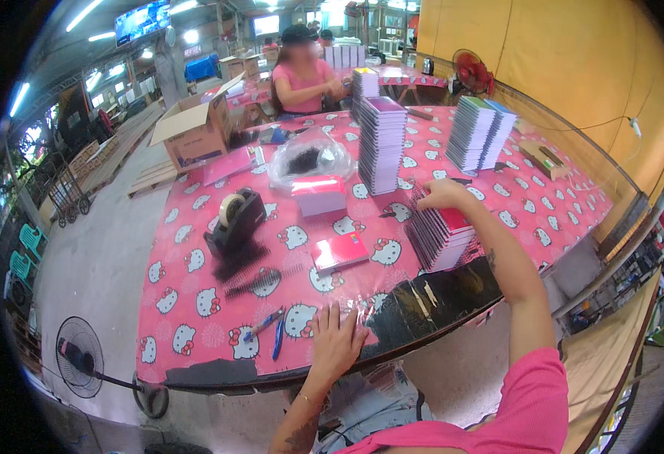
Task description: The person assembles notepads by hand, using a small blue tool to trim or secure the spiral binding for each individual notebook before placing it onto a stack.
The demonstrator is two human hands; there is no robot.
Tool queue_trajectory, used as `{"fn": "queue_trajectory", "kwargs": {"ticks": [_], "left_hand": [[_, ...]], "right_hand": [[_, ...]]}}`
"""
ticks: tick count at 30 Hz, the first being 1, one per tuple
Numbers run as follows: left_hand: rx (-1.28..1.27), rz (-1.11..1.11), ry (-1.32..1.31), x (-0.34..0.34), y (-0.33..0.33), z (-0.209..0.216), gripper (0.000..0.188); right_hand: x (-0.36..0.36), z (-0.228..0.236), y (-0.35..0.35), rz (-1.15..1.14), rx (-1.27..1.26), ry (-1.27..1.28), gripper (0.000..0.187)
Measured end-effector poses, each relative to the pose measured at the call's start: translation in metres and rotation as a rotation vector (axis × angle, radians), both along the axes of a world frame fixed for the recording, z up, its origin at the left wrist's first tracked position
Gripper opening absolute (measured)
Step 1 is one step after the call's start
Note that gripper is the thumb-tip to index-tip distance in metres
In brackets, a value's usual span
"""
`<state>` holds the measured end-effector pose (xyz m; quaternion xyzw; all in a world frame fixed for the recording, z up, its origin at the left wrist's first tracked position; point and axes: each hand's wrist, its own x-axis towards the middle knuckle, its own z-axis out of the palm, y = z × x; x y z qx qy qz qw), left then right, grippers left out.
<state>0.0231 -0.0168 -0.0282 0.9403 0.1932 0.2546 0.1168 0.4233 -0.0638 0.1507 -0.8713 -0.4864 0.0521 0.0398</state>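
My left hand point(336, 339) lies with fingers spread on the near edge of the table, beside a clear shiny patch that looks like plastic film. Out to the right, my right hand point(442, 195) reaches over a stack of red spiral notebooks point(444, 240), its fingers bent down around the coil edge of the top one; the fingertips are partly hidden. Between the hands and farther in, a red pad point(339, 252) lies flat. Beyond it stands a thick red-covered block of pages point(319, 197). Left of my left hand are a blue cutter-like tool point(278, 337) and a pen point(262, 324).
A black tape dispenser point(234, 223) stands by loose black coils point(264, 281). Behind are a plastic bag of coils point(311, 160), an open carton point(194, 135), a tall purple-topped notebook stack point(382, 147) and green- and blue-topped stacks point(471, 136). A co-worker point(302, 79) sits across the table.
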Motion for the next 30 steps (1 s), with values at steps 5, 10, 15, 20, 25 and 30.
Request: {"fn": "queue_trajectory", "kwargs": {"ticks": [5,10,15,20,25,30], "left_hand": [[0.005,-0.012,-0.007,0.003,-0.003,0.000,0.049],[0.008,0.008,-0.003,-0.001,0.000,0.001,0.049],[0.056,0.012,0.036,0.000,-0.001,-0.001,0.050],[0.008,-0.030,-0.017,0.011,0.000,0.015,0.051],[0.106,-0.111,-0.231,0.068,0.050,0.049,0.049],[0.364,-0.045,-0.069,0.101,0.099,0.001,0.029]], "right_hand": [[0.008,-0.008,-0.016,0.067,0.154,0.085,0.087],[-0.036,0.003,-0.036,0.099,0.024,-0.009,0.104],[-0.044,-0.009,-0.045,0.053,0.011,-0.042,0.097],[-0.037,-0.014,-0.049,0.066,0.012,-0.075,0.100],[-0.046,-0.014,-0.044,0.050,0.018,-0.099,0.100],[-0.040,-0.023,-0.040,0.096,0.088,-0.126,0.103]]}}
